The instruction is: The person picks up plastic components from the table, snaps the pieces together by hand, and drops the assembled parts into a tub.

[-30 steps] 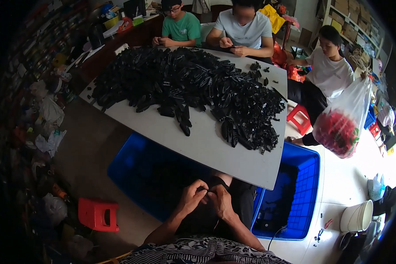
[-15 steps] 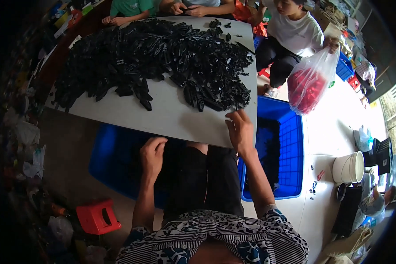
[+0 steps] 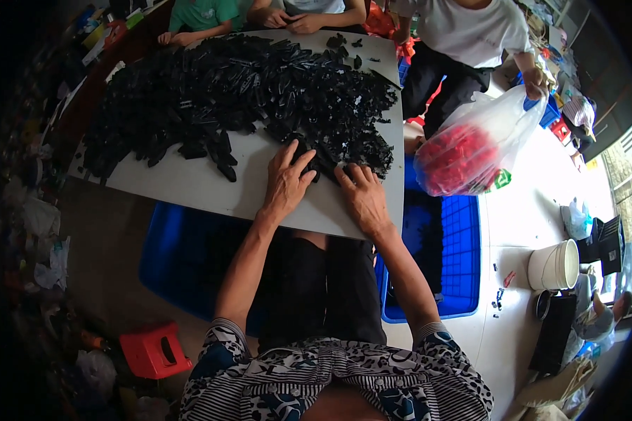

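We saw the left hand [image 3: 286,184] join the right hand [image 3: 364,198]!
It reached the black pieces [image 3: 239,95] heaped on the surface [image 3: 246,193], so both seemed at work; left spread, right curled, any hold we couldn't tell.

Head-worn fisheye, facing down, hands [image 3: 286,186] [image 3: 365,202] fairly near — periphery too dark to tell

Plastic pieces [image 3: 211,84], partly glossy (tabletop [image 3: 196,182] smooth).
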`<state>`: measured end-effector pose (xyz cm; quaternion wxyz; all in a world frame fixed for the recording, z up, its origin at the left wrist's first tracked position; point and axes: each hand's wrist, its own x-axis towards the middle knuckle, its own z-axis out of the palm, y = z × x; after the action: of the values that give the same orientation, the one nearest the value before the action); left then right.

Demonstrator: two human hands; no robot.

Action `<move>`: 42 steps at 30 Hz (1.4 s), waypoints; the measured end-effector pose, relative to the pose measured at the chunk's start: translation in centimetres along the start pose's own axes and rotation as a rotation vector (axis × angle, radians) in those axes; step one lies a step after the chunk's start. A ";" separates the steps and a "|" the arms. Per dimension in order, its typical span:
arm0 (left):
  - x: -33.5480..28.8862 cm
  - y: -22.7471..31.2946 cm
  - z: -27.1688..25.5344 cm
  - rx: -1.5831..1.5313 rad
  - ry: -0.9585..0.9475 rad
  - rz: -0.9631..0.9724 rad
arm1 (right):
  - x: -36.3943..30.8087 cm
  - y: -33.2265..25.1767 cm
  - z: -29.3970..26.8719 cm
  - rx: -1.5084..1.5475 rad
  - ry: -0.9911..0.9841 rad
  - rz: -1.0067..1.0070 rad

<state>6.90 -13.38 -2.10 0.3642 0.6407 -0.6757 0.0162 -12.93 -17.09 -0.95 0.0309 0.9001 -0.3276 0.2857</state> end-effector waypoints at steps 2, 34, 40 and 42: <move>-0.3 -0.1 0.6 -0.067 -0.020 -0.004 | -0.7 0.6 0.1 0.022 -0.038 -0.031; -3.6 0.9 -1.3 0.091 -0.069 0.184 | -1.9 2.0 0.2 0.006 0.327 0.411; -3.8 1.0 -1.9 0.064 -0.037 0.200 | -2.1 2.4 1.1 -0.001 0.228 0.426; -4.2 1.1 -2.0 0.055 -0.049 0.166 | -2.2 2.0 0.9 -0.020 0.215 0.425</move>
<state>6.47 -8.67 -2.29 0.3270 0.5926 -0.7345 0.0491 -15.10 -17.62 -3.11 0.0135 0.7749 -0.5075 0.3766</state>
